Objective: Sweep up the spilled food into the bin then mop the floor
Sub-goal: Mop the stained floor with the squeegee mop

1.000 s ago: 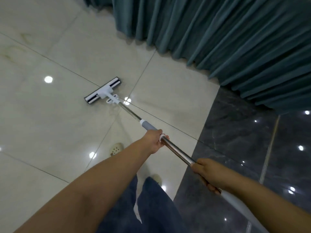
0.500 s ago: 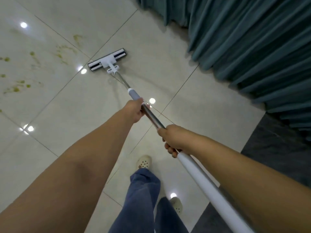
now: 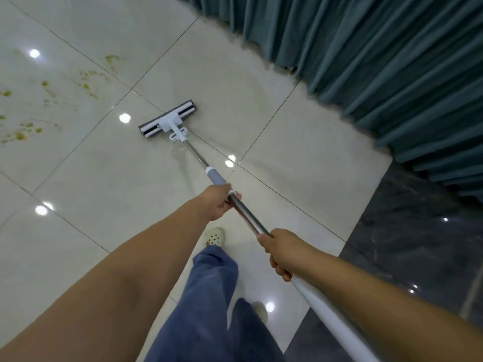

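Note:
I hold a flat mop with both hands. Its white and black head (image 3: 167,122) lies flat on the pale tiled floor (image 3: 104,178). My left hand (image 3: 218,202) grips the steel pole just behind the grey collar. My right hand (image 3: 281,253) grips the pole lower down, where the steel meets the white handle (image 3: 332,320). Greenish-yellow food smears (image 3: 86,82) stain the tiles at the far left, apart from the mop head.
A teal curtain (image 3: 366,61) hangs along the right and reaches the floor. Dark marble floor (image 3: 407,244) borders the pale tiles at the lower right. My legs in blue trousers (image 3: 206,296) and pale clogs (image 3: 214,236) stand below the pole.
The mop head has been drawn back and to the right, farther from the stains. The view has swung, so the dark floor shows again at the right. Both hands keep their grip.

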Available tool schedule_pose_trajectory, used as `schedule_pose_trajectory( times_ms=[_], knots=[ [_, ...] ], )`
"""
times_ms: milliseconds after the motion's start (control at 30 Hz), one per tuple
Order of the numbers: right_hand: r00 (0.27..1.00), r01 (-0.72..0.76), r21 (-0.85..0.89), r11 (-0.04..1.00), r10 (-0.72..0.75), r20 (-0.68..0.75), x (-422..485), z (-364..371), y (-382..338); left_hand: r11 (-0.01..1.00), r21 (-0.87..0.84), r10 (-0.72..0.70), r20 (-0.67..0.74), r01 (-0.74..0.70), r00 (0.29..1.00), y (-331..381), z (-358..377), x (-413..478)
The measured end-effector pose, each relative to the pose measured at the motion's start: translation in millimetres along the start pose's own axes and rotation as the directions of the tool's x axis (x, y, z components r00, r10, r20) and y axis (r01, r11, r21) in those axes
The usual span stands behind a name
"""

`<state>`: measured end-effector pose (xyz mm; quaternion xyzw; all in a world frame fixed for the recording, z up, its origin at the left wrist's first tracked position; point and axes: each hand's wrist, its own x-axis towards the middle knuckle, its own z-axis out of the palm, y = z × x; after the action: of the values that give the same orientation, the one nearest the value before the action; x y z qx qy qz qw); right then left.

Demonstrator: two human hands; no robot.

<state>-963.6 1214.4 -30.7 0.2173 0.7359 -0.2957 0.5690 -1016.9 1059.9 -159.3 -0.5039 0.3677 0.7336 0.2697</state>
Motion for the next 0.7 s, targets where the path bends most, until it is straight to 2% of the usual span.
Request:
schedule_pose_trajectory(
  times_ms=[133,233,300,433,533,700],
  knots=[
    [1.000,-0.001,-0.037,0.999,0.000,-0.012,-37,7,119,0.999,0.013,-0.045,0.047,0.045,0.998,-117,14,-34],
    [0.996,0.053,-0.162,0.985,-0.064,-0.065,-73,8,216,0.992,-0.022,-0.123,0.080,0.125,0.989,-210,30,-64],
    [0.994,0.058,-0.181,0.982,-0.073,-0.080,-97,6,275,0.980,-0.022,-0.192,0.124,0.196,0.974,-267,41,-84],
    [0.993,-0.022,-0.372,0.928,-0.021,-0.112,-145,-2,365,0.941,-0.054,-0.322,0.154,0.333,0.934,-355,65,-134],
    [0.992,-0.053,-0.519,0.853,-0.014,-0.125,-171,-9,390,0.923,-0.107,-0.345,0.195,0.369,0.918,-386,75,-167],
    [0.993,-0.069,-0.541,0.838,0.004,-0.120,-190,0,369,0.907,-0.244,-0.291,0.231,0.345,0.929,-382,47,-188]
  ],
)
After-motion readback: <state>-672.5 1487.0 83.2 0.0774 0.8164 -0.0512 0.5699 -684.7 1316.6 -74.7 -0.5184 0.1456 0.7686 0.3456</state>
